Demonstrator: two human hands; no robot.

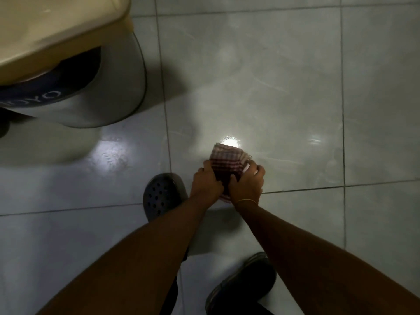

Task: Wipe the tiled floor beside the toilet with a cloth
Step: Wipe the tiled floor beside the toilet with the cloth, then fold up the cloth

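Cloth [227, 162], bunched into a pad, was gripped by the left hand [205, 184] and right hand [246, 184] together, probably to press harder on the floor [284, 87] right of the toilet [109, 92].

checked red-white cloth [227, 165] bunched, seemingly pressed on pale glossy tiled floor [284, 87].

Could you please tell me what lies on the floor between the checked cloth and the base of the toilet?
In the head view, only bare glossy tile with one dark grout line separates the checked cloth from the toilet base; nothing else lies there.
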